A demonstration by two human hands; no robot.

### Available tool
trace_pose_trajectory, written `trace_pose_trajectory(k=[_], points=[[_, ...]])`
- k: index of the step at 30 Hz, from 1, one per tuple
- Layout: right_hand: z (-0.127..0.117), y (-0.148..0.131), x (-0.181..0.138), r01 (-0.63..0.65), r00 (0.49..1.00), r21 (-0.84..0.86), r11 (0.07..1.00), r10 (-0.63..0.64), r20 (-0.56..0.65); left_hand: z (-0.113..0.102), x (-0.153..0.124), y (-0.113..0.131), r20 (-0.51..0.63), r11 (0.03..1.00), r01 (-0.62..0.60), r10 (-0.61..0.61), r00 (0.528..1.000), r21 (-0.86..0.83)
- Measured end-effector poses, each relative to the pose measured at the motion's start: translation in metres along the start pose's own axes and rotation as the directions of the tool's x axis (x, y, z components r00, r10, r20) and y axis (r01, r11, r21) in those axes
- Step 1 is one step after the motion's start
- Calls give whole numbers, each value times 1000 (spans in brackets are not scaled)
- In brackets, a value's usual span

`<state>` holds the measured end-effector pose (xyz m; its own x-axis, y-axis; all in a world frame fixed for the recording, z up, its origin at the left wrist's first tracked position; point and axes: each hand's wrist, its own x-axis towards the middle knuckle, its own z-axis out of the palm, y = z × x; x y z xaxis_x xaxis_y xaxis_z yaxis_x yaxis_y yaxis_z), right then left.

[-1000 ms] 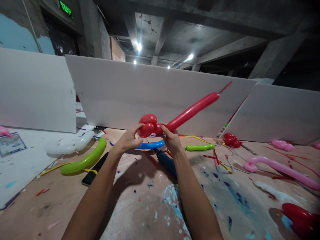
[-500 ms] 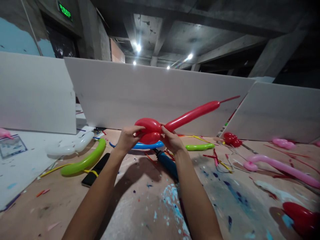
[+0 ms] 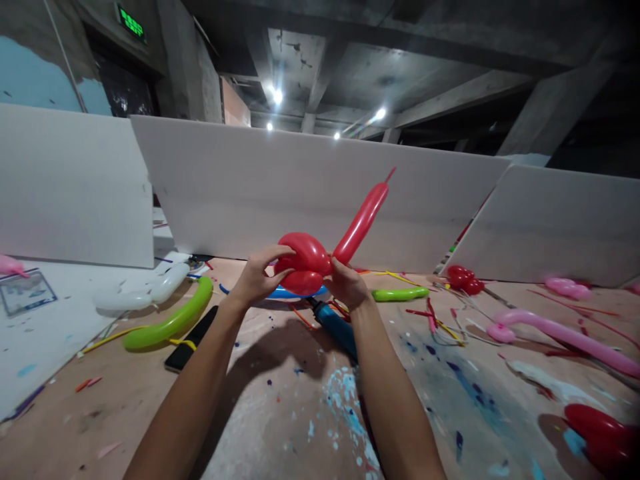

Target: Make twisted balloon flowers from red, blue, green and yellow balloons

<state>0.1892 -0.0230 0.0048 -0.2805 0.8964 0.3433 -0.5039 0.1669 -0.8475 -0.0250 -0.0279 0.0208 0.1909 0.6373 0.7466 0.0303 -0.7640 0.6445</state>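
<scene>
Fingers (image 3: 284,251) and thumb of the left hand (image 3: 251,277) are curled apart from each other, gripping the rounded lobes of a red balloon (image 3: 303,248) from their left side. Across from it, the right hand (image 3: 351,285) pinches the same balloon at its twisted joint, thumb toward me; the other fingertips there are partly hidden, so I can't tell quite how they sit. From that joint a straight length slants up to the right, ending in a thin uninflated tip in front of a pale board (image 3: 320,180). The whole balloon is held up between both hands, over the paint-spattered work surface (image 3: 275,427). Behind and below it I can see a blue balloon (image 3: 281,293), and near the right wrist a blue cylinder (image 3: 334,325) with a dark end. A short green balloon (image 3: 400,294) lies off to the right, with a long pink balloon (image 3: 565,339) farther over. On the left, a curved green balloon (image 3: 173,327) rests beside a dark phone (image 3: 190,347), near a white balloon (image 3: 150,291).
</scene>
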Motion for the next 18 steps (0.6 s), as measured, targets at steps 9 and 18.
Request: trace_pose_trajectory(k=[9, 18], points=[[1, -3, -6, -32, 998, -49, 998, 29, -56, 8, -1, 14, 81, 996, -78, 81, 993, -37], [2, 0, -11, 13, 1000, -25, 1000, -14, -21, 11, -4, 23, 169, 986, -163, 156, 973, 26]])
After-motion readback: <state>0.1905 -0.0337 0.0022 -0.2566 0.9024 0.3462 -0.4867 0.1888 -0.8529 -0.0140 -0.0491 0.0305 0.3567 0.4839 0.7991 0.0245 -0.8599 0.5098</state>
